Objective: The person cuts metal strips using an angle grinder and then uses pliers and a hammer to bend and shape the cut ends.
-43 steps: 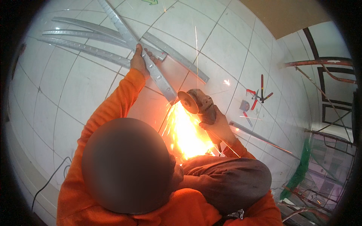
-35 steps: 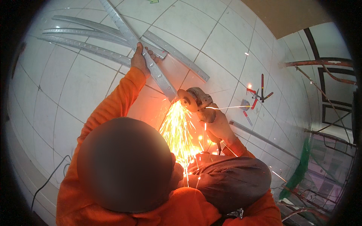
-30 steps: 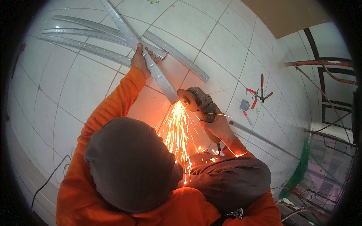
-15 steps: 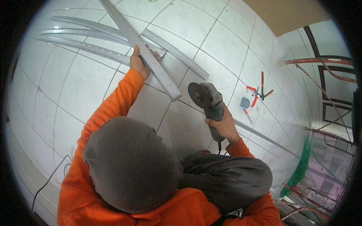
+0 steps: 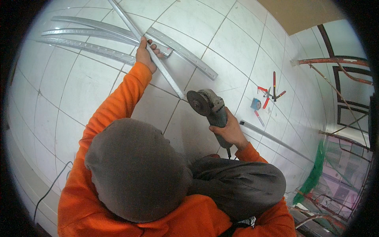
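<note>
My left hand [image 5: 145,53] presses down on a long grey metal channel strip [image 5: 167,77] that lies slanted on the white tiled floor [image 5: 71,91]. My right hand [image 5: 229,131] grips the body of an angle grinder [image 5: 211,107]. Its disc faces left and hovers just right of the strip's near end, apart from it. No sparks show. My orange sleeves, grey hood and bent knee fill the lower part of the view.
Several more perforated metal strips [image 5: 89,46] lie at the upper left, one [image 5: 182,49] beyond my left hand. Red-handled pliers [image 5: 272,90], a small blue object [image 5: 256,104] and a long thin bar [image 5: 276,139] lie right. Green netting [image 5: 315,174] and rusty frames stand far right. A cable [image 5: 46,194] runs lower left.
The grinder was throwing sparks at the strip's near end. The sparks have stopped and my right hand has lifted the grinder up and right, off the strip. My left hand has stayed put.
</note>
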{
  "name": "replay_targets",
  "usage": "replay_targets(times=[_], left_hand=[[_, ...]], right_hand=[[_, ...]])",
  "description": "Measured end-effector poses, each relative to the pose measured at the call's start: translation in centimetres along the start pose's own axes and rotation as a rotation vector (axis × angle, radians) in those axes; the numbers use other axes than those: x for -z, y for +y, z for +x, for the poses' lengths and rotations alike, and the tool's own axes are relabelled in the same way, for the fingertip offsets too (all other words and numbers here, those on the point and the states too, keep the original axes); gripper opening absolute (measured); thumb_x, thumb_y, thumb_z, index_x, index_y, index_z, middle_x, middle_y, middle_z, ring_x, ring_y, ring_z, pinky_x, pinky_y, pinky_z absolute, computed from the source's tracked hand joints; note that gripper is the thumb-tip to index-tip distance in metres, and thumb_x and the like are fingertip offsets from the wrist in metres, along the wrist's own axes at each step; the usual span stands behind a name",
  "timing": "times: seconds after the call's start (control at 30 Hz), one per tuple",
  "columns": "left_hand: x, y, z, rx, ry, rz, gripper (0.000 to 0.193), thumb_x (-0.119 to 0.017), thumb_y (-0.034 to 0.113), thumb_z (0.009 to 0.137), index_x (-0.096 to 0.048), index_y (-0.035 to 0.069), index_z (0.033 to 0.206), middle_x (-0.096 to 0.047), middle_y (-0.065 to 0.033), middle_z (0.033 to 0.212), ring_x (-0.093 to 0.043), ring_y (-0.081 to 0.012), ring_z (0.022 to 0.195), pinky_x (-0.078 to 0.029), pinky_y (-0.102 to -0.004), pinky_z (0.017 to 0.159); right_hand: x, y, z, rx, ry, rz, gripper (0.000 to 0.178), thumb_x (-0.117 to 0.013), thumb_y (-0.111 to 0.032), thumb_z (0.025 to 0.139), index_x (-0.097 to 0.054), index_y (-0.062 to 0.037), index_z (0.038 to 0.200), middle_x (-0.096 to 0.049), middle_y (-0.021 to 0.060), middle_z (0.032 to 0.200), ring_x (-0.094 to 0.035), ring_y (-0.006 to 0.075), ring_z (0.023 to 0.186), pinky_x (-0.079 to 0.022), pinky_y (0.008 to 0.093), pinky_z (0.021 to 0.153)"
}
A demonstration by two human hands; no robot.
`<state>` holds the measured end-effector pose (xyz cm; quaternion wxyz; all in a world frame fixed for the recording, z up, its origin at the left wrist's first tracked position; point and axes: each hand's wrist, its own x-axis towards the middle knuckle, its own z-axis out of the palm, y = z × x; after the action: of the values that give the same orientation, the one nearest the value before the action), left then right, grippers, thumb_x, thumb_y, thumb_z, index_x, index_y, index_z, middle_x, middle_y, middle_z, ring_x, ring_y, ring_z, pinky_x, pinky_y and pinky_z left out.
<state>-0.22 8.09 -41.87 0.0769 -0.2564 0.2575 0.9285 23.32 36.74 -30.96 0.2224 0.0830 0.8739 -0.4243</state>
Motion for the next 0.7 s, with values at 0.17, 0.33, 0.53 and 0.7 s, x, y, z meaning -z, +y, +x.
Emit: replay_targets(times=[0.17, 0.33, 0.53, 0.7], left_hand=[[-0.4, 0.1, -0.3, 0.001, 0.006, -0.010, 0.039, -0.053, 0.045, 0.098, -0.048, 0.008, 0.107, -0.043, -0.0036, 0.075, -0.041, -0.0160, 0.060, -0.040, -0.0315, 0.053], [-0.3, 0.1, -0.3, 0.001, 0.035, -0.015, 0.039, -0.051, 0.046, 0.099, -0.049, 0.007, 0.107, -0.043, -0.0037, 0.075, -0.041, -0.0160, 0.060, -0.040, -0.0315, 0.053], [-0.1, 0.1, -0.3, -0.006, 0.050, -0.013, 0.038, -0.051, 0.045, 0.099, -0.050, 0.008, 0.104, -0.043, -0.0035, 0.074, -0.040, -0.0158, 0.059, -0.040, -0.0314, 0.052], [-0.3, 0.0, -0.2, -0.004, 0.039, -0.011, 0.037, -0.051, 0.045, 0.099, -0.050, 0.009, 0.102, -0.043, -0.0032, 0.074, -0.040, -0.0158, 0.058, -0.040, -0.0316, 0.052]], right_hand=[[-0.2, 0.7, 0.1, 0.016, 0.012, -0.027, 0.072, -0.081, -0.023, 0.069, -0.048, -0.0031, 0.130, -0.066, 0.0192, 0.109, -0.066, 0.0311, 0.101, -0.050, 0.0397, 0.090], [-0.3, 0.5, 0.2, -0.023, 0.000, -0.044, 0.075, -0.082, -0.024, 0.068, -0.047, -0.0027, 0.131, -0.066, 0.0208, 0.109, -0.066, 0.0331, 0.102, -0.050, 0.0411, 0.091], [-0.5, 0.0, 0.2, -0.041, 0.014, -0.062, 0.073, -0.082, -0.023, 0.069, -0.048, -0.0026, 0.130, -0.066, 0.0216, 0.108, -0.066, 0.0334, 0.102, -0.050, 0.0416, 0.090], [-0.5, 0.9, 0.4, 0.019, 0.001, -0.025, 0.073, -0.082, -0.023, 0.069, -0.048, -0.0023, 0.130, -0.066, 0.0216, 0.109, -0.065, 0.0339, 0.103, -0.049, 0.0413, 0.090]])
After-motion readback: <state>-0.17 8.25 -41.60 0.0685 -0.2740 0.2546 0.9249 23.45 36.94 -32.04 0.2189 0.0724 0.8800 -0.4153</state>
